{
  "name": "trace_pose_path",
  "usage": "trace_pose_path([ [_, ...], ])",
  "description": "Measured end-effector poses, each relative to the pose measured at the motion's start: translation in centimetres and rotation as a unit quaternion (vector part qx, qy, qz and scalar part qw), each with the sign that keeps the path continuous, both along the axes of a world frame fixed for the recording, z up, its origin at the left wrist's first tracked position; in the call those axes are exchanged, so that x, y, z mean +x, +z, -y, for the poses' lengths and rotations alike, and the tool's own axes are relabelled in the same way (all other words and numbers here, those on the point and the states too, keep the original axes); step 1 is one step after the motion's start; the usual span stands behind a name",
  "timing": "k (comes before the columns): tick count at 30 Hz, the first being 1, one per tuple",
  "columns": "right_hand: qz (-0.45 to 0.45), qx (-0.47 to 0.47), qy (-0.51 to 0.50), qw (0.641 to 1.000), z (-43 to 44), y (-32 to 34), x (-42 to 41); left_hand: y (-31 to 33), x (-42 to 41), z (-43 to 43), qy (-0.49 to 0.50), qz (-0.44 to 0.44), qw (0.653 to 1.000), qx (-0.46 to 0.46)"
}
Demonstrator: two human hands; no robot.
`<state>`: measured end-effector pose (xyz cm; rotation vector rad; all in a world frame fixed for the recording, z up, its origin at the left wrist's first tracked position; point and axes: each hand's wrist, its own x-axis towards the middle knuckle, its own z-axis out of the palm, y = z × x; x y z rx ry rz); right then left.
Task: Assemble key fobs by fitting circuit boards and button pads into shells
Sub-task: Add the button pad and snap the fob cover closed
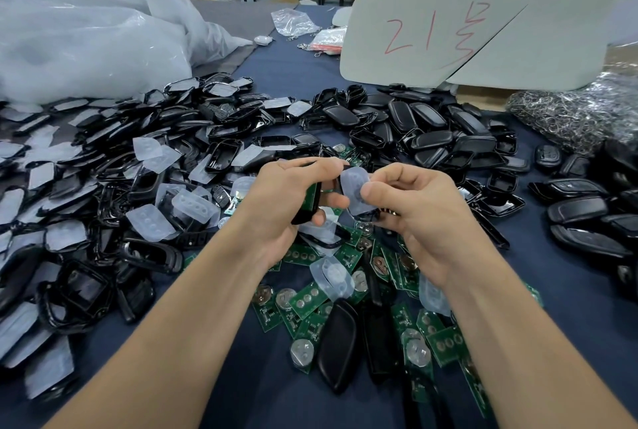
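Observation:
My left hand (283,200) grips a black key fob shell (303,216) with a green circuit board (312,195) showing inside it. Just to its right, my right hand (417,207) pinches a translucent white button pad (355,187) between thumb and fingers. The pad stands upright, close to the shell's open side. Both hands hover above a heap of green circuit boards (303,304) with round metal battery clips, loose button pads (333,276) and black shell halves (336,342) on the dark blue table cover (262,390).
Left of the hands lies a wide pile of black shell frames and button pads (148,221). Closed black shell backs (428,138) heap up behind and at the right. Clear plastic bags (86,38), a grey foam sheet marked in red (476,24) and a bag of key rings (573,118) stand at the back.

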<state>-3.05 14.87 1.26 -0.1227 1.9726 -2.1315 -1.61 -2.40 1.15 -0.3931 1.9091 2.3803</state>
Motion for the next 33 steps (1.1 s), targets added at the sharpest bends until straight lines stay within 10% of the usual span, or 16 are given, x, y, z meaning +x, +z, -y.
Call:
trace_pose_path([
  [33, -0.036, 0.034, -0.046, 0.998, 0.7, -1.2, -0.1, -1.2, -0.3, -0.8, 0.061, -0.085, 0.987, -0.126],
])
